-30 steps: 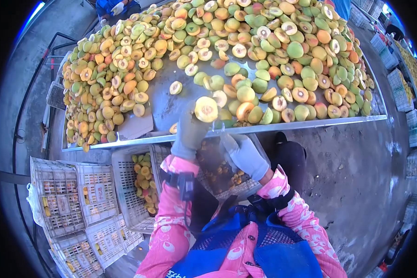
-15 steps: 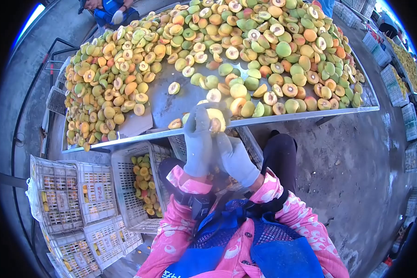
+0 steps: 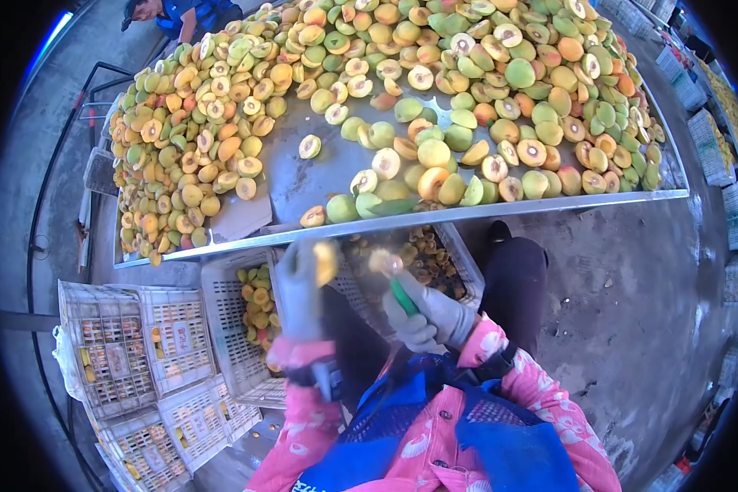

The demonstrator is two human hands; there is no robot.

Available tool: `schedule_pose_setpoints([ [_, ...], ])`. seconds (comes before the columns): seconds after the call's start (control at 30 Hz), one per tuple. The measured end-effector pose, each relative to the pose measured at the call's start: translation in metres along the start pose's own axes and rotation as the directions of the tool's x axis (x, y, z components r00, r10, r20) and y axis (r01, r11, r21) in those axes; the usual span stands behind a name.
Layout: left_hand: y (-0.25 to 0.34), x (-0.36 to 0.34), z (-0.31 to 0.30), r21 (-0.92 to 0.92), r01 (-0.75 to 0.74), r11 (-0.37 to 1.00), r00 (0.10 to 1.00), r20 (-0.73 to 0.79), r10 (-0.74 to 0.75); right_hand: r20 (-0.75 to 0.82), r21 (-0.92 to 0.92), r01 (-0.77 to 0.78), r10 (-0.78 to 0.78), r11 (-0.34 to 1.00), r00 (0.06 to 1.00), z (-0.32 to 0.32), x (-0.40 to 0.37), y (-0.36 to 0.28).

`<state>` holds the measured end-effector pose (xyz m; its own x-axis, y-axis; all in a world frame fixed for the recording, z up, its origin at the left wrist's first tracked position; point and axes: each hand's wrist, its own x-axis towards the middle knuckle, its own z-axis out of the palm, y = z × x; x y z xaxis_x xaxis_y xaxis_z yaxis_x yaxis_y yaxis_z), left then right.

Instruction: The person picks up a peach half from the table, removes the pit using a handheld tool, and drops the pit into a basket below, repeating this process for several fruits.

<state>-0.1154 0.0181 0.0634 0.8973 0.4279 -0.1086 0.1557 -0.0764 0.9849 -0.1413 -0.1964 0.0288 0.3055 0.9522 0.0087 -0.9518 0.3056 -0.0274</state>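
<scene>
From where I stand, the gloved left hand [image 3: 299,289], blurred, is closed around a peach half [image 3: 325,262], held just below the edge of the tabletop [image 3: 297,185]. The right hand [image 3: 433,316] is clenched on a green-handled tool [image 3: 403,295]. Its tip points to eleven o'clock and carries a yellowish scrap too blurred to name.

Both hands hang over crates rather than over the steel, I'd judge so droppings fall clear. The pit crate [image 3: 465,262] lies at twelve o'clock of the right hand, and the fruit crate [image 3: 221,320] at nine o'clock of the left. The heap of halved fruit [image 3: 484,82] fills the tabletop at twelve o'clock, within reach. Another person [image 3: 176,12] works at eleven o'clock.
</scene>
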Motion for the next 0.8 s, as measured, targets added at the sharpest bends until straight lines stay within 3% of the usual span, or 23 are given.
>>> schedule_pose_setpoints([
  [0.03, -0.002, 0.004, -0.041, 0.423, -0.161, 0.892, 0.986, 0.023, 0.167, -0.213, -0.083, -0.033, 0.015, 0.996, 0.977, -0.007, -0.005, 0.003],
  [0.07, -0.002, 0.012, -0.071, 0.756, -0.282, 0.591, 0.947, 0.119, 0.299, -0.418, -0.158, -0.079, 0.006, 0.984, 0.909, -0.012, -0.005, 0.003],
  [0.1, 0.003, 0.023, -0.080, 0.759, -0.275, 0.589, 0.949, 0.116, 0.294, -0.418, -0.151, -0.084, 0.013, 0.985, 0.908, -0.011, 0.000, 0.002],
  [0.17, 0.015, 0.046, -0.085, 0.821, -0.275, 0.500, 0.895, 0.028, 0.446, -0.705, -0.264, -0.200, -0.048, 0.944, 0.707, -0.002, 0.011, -0.001],
  [0.2, 0.012, 0.067, -0.072, 0.764, -0.249, 0.595, 0.921, -0.003, 0.389, -0.707, -0.269, -0.212, -0.043, 0.940, 0.706, -0.004, 0.015, -0.004],
  [0.23, 0.005, 0.096, -0.052, 0.697, -0.220, 0.683, 0.942, -0.029, 0.333, -0.704, -0.380, -0.202, -0.141, 0.903, 0.696, -0.007, 0.018, -0.007],
  [0.27, -0.021, 0.136, -0.035, 0.682, -0.303, 0.666, 0.903, -0.017, 0.429, -0.686, -0.487, -0.189, -0.239, 0.853, 0.687, -0.011, 0.021, -0.008],
  [0.3, -0.048, 0.177, -0.015, 0.665, -0.390, 0.637, 0.853, -0.001, 0.522, -0.673, -0.567, -0.196, -0.314, 0.800, 0.669, -0.026, 0.018, -0.010],
  [0.37, -0.063, 0.233, 0.028, 0.852, -0.387, 0.353, 0.759, 0.076, 0.647, -0.708, -0.573, -0.252, -0.316, 0.780, 0.632, -0.019, 0.014, -0.022],
  [0.4, -0.074, 0.251, 0.040, 0.848, -0.389, 0.360, 0.760, 0.075, 0.645, -0.744, -0.564, -0.313, -0.307, 0.764, 0.593, -0.017, 0.010, -0.026],
  [0.47, -0.088, 0.271, 0.058, 0.871, -0.364, 0.330, 0.893, 0.225, 0.390, -0.735, -0.571, -0.327, -0.292, 0.753, 0.611, -0.048, 0.005, -0.029],
  [0.5, -0.080, 0.269, 0.064, 0.884, -0.394, 0.252, 0.868, 0.269, 0.417, -0.712, -0.689, -0.448, -0.419, 0.570, 0.563, -0.057, 0.006, -0.029],
  [0.53, -0.073, 0.256, 0.064, 0.883, -0.393, 0.255, 0.871, 0.269, 0.411, -0.652, -0.750, -0.559, -0.538, 0.353, 0.534, -0.068, 0.006, -0.027],
  [0.57, -0.064, 0.241, 0.063, 0.801, -0.406, 0.440, 0.894, 0.247, 0.373, -0.416, -0.652, -0.726, -0.697, -0.219, 0.584, -0.087, 0.001, -0.023],
  [0.6, -0.050, 0.224, 0.063, 0.688, -0.401, 0.605, 0.912, 0.236, 0.336, -0.410, -0.655, -0.723, -0.700, -0.221, 0.585, -0.083, 0.003, -0.024],
  [0.63, -0.026, 0.196, 0.068, 0.345, -0.014, 0.938, 0.986, 0.158, -0.044, -0.301, -0.737, -0.648, -0.768, -0.189, 0.566, -0.074, 0.007, -0.024],
  [0.67, -0.021, 0.174, 0.062, 0.350, 0.000, 0.937, 0.987, 0.151, -0.056, -0.205, -0.809, -0.565, -0.823, -0.162, 0.529, -0.062, 0.009, -0.019],
  [0.73, -0.014, 0.134, 0.051, -0.029, 0.039, 0.999, 0.959, 0.282, -0.030, -0.238, -0.816, -0.564, -0.819, -0.122, 0.522, -0.030, 0.018, -0.022],
  [0.8, -0.002, 0.090, 0.047, -0.063, 0.058, 0.996, 0.937, 0.348, -0.032, -0.111, -0.968, -0.248, -0.848, -0.025, 0.518, 0.001, 0.026, -0.023],
])
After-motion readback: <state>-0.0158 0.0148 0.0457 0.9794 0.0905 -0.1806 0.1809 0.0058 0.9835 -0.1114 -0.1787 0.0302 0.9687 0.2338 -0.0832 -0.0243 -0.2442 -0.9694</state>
